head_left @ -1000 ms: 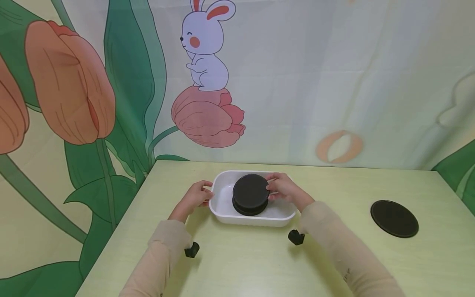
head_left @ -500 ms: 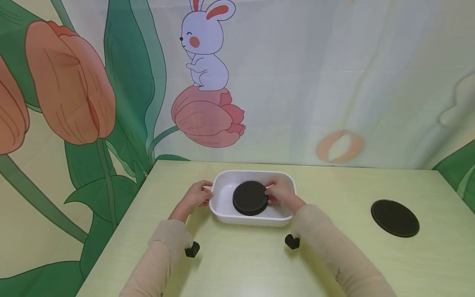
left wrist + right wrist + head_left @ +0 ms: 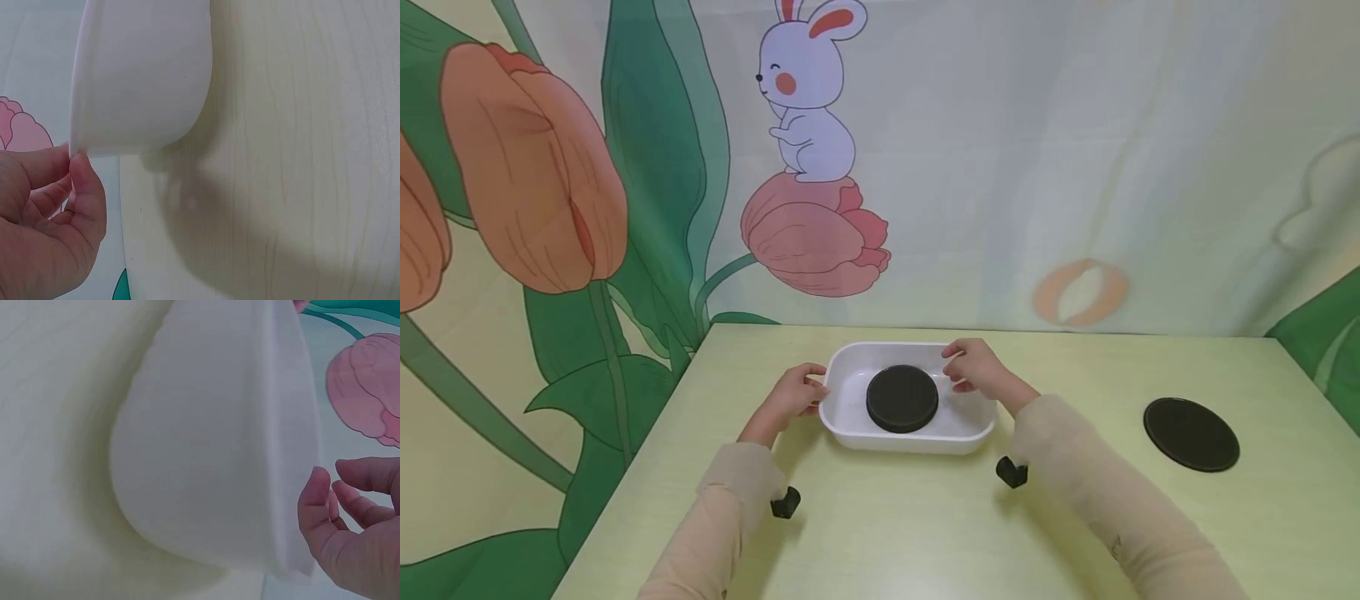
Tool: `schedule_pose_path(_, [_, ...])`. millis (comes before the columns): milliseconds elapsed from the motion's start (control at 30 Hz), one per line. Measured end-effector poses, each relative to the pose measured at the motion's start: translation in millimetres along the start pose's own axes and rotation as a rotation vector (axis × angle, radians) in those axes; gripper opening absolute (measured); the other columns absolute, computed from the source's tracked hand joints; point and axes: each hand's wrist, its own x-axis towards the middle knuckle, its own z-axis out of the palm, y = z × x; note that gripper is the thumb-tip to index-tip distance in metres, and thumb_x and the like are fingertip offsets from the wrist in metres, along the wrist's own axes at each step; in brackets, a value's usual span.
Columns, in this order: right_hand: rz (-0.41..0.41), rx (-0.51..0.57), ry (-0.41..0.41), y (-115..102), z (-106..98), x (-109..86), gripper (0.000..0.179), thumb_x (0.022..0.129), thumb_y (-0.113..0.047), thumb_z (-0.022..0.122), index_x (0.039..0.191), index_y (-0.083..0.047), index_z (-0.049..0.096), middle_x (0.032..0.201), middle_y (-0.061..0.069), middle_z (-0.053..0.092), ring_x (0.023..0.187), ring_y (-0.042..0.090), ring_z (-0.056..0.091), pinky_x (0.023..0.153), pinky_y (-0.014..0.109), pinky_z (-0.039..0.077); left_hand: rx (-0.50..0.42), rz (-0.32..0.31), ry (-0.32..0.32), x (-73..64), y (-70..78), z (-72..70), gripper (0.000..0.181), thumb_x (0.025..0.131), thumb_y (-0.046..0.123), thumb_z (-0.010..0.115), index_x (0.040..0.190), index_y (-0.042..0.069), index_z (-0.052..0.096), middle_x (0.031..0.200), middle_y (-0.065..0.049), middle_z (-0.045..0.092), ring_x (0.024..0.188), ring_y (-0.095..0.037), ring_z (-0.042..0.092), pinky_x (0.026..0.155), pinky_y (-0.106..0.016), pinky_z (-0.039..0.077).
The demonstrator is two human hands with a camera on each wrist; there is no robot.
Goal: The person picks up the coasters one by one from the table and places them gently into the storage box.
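A white rectangular tub with rounded corners (image 3: 915, 444) stands on the table in the head view. Inside it, left of the middle, lies a low stack of round black discs (image 3: 902, 399), perhaps coasters; how many cannot be told. My left hand (image 3: 792, 392) pinches the tub's left rim between thumb and fingers, as the left wrist view shows at the tub's corner (image 3: 144, 81). Over the tub's right end hovers my right hand (image 3: 979, 369), apart from the discs, its fingers loosely bent and holding nothing. In the right wrist view, the right fingers (image 3: 315, 487) are beside the tub's rim.
Another flat black disc (image 3: 1191, 434) lies on the pale wooden table (image 3: 887, 525) at the right. Behind the table's far edge hangs a cloth (image 3: 985, 208) printed with tulips and a rabbit. A small black block (image 3: 1012, 472) sits at each wrist.
My right hand has lowered a black disc onto the stack in the tub, let go, and moved back to the right. The left hand keeps its grip on the rim.
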Motion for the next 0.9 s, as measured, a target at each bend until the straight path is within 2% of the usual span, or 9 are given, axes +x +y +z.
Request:
schedule_pose_path(267, [-0.047, -0.023, -0.034, -9, -34, -13.5, 0.038, 0.084, -0.002, 0.049, 0.121, 0.005, 0.042, 0.089, 0.007, 0.049, 0.075, 0.02, 0.049, 0.06, 0.024, 0.05, 0.016, -0.001, 0.011, -0.7, 0.3, 0.7, 0.039, 0.086, 0.003, 0.053, 0.124, 0.004, 0.044, 0.1, -0.015, 0.053, 0.083, -0.022, 0.056, 0.064, -0.025, 0.051])
schedule_pose_path(400, [-0.057, -0.036, -0.046, -6, -47, -17.7, 0.038, 0.083, -0.002, 0.049, 0.12, 0.004, 0.043, 0.088, 0.007, 0.049, 0.076, 0.019, 0.05, 0.061, 0.025, 0.05, 0.026, -0.013, 0.015, -0.6, 1.3, 1.2, 0.039, 0.086, 0.004, 0.053, 0.124, 0.004, 0.043, 0.101, -0.015, 0.052, 0.083, -0.021, 0.055, 0.065, -0.025, 0.051])
schedule_pose_path(633, [-0.071, -0.09, -0.08, -2, -75, -30.9, 0.037, 0.085, -0.004, 0.049, 0.12, 0.005, 0.041, 0.097, 0.012, 0.049, 0.077, 0.019, 0.051, 0.065, 0.027, 0.05, 0.023, -0.016, 0.01, 0.6, 1.1, 1.5, 0.039, 0.086, 0.004, 0.053, 0.124, 0.005, 0.044, 0.102, -0.015, 0.052, 0.083, -0.021, 0.055, 0.066, -0.025, 0.052])
schedule_pose_path(900, [-0.096, -0.122, -0.109, 6, -106, -43.8, 0.04, 0.086, -0.008, 0.049, 0.122, 0.005, 0.038, 0.098, 0.011, 0.046, 0.077, 0.017, 0.05, 0.071, 0.031, 0.051, 0.021, -0.021, 0.01, 2.5, -0.2, 1.5, 0.039, 0.086, 0.005, 0.053, 0.124, 0.005, 0.043, 0.102, -0.015, 0.052, 0.085, -0.023, 0.055, 0.065, -0.025, 0.052])
